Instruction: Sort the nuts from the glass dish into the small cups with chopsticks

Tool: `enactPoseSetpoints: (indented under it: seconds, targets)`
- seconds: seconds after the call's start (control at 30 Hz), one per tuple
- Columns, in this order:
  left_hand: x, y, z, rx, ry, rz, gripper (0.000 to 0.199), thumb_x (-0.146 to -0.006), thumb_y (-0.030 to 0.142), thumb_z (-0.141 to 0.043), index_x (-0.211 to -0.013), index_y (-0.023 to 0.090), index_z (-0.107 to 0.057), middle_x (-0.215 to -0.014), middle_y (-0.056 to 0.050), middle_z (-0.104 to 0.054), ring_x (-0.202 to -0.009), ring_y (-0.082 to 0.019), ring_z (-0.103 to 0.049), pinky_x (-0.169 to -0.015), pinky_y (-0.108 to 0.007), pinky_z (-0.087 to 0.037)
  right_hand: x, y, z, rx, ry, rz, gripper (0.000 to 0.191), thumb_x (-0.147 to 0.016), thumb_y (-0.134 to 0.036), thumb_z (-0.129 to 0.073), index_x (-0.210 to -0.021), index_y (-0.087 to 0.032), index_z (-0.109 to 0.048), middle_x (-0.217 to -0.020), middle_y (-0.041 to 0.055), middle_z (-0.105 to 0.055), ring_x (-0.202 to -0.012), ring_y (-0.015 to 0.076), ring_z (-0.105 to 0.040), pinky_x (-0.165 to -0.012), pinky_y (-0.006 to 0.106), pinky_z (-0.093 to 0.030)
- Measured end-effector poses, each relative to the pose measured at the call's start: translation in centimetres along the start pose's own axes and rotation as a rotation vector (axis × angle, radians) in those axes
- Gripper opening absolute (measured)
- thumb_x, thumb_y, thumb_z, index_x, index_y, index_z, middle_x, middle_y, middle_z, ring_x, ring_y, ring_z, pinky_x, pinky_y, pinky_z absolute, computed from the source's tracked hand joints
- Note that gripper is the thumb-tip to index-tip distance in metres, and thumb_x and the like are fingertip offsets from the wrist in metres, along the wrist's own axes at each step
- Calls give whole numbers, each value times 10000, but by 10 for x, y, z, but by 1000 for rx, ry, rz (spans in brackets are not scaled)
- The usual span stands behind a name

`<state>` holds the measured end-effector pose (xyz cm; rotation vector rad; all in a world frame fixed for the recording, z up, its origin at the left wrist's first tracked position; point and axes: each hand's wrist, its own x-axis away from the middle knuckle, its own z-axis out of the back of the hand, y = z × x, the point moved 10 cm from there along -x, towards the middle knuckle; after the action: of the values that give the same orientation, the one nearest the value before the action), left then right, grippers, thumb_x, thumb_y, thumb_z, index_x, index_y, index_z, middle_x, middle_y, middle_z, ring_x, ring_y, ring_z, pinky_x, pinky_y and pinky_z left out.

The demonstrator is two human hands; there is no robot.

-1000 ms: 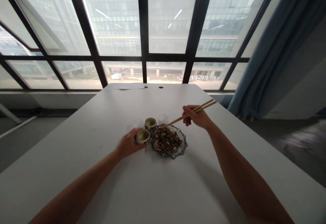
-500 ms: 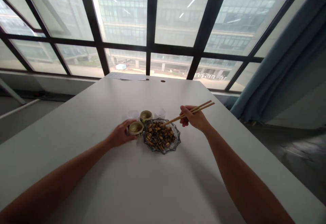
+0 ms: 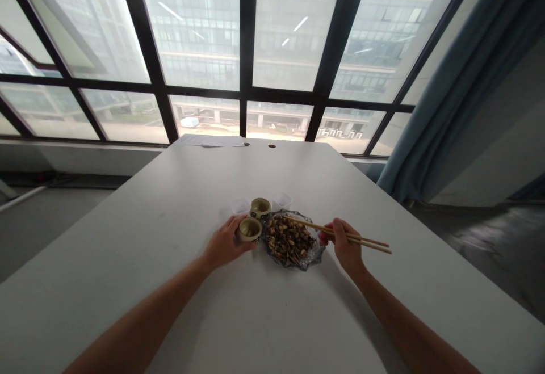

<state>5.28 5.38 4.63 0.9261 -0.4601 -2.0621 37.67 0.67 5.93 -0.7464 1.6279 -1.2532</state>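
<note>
My left hand (image 3: 227, 242) is wrapped round the side of a small olive-coloured cup (image 3: 250, 229), which touches or nearly touches the glass dish. In my right hand (image 3: 343, 243) is a pair of wooden chopsticks (image 3: 361, 240), lying low and pointing left, their tips over the far part of the dish. The scalloped glass dish (image 3: 315, 257) holds a heap of brown and yellowish dried pieces (image 3: 289, 240). Behind the held cup stands a second olive cup (image 3: 260, 207). Whether anything is between the chopstick tips is too small to tell.
Two clear plastic containers (image 3: 240, 206) (image 3: 281, 201) flank the second cup on the white table (image 3: 191, 192). Papers (image 3: 213, 141) lie at the far edge beside two round holes. Large windows rise beyond, with a blue curtain (image 3: 443, 101) at the right.
The view has shifted, so the table things sit further right and lower. My right hand has lowered relative to the dish, and the chopsticks now slope down towards it. My left hand stays on the cup.
</note>
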Motion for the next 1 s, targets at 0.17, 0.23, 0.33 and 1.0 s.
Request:
enactPoseSetpoints:
  seconds: [0.17, 0.23, 0.33, 1.0]
  targets:
    - [0, 0, 2, 29, 10, 4, 729, -753, 515, -752, -1370, 239, -479, -1335, -125, -572, -1163, -285, -603, -1000, -427, -499, 5, 20, 13, -77, 120, -49, 493, -763, -670, -689, -711, -185, -619, -530, 33, -659, -441, 184, -625, -418, 295, -508]
    - [0, -3, 5, 42, 30, 25, 674, -787, 534, -710, -1348, 223, -503, -1261, -120, -596, -977, -233, -644, -860, -374, -543, 4, 22, 14, -80, 128, -46, 491, -774, -665, -682, -718, -181, -621, -535, 34, -659, -451, 187, -631, -423, 296, -504]
    - [-1, -10, 13, 68, 94, 62, 554, -890, 546, -562, -1304, 178, -543, -1082, -94, -622, -749, -164, -595, -694, -317, -523, 4, 20, 13, -60, 122, -24, 497, -785, -665, -672, -724, -174, -629, -544, 38, -663, -449, 178, -622, -425, 289, -494]
    - [20, -59, 37, 333, 304, 372, 647, -947, 637, -354, -1345, 146, -496, -800, -8, -566, -634, -121, -513, -609, -264, -459, 9, 6, -5, 13, 20, -7, 487, -861, -684, -544, -716, -223, -606, -560, 42, -667, -435, 182, -576, -431, 318, -474]
